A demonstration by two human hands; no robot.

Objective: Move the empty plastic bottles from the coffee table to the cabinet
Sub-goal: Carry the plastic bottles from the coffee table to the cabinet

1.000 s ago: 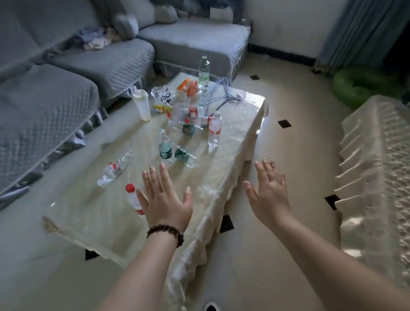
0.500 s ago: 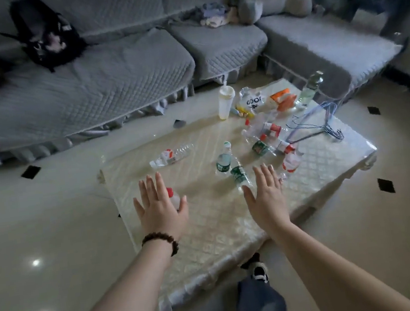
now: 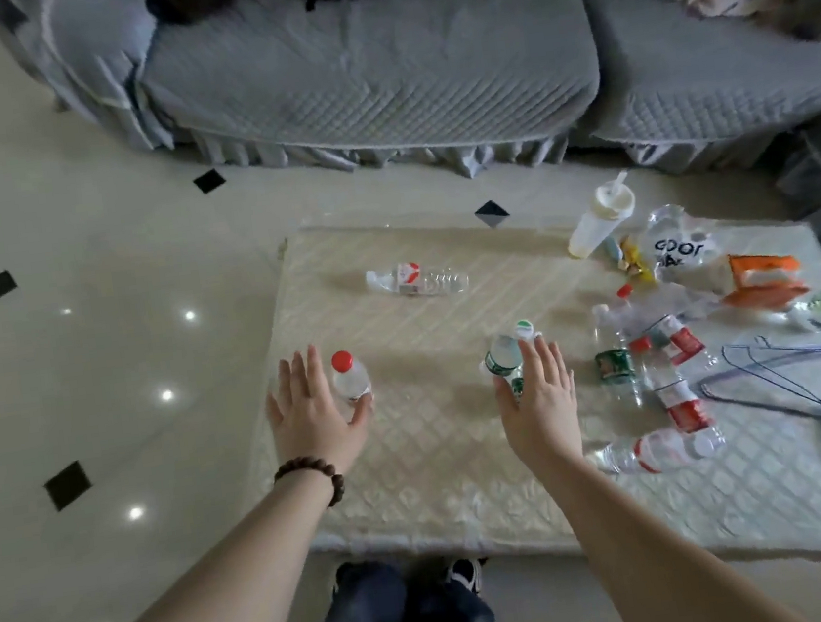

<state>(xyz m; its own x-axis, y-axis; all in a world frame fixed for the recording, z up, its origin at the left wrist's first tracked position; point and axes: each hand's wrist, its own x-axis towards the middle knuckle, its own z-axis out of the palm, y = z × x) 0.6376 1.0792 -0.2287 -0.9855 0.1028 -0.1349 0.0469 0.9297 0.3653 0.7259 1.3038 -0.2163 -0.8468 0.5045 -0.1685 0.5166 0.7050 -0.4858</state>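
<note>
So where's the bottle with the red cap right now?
In the head view, the red-capped bottle stands upright near the coffee table's left edge, right beside the open left hand.

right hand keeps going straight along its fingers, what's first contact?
Most likely the green-label bottle standing right at the fingertips of the right hand; from this one view they may already touch. Beyond it the coffee table looks bare up to its far edge.

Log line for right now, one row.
stage: reaching | left hand: open beside red-capped bottle | right hand: open at green-labelled bottle | moved: none shown
</note>
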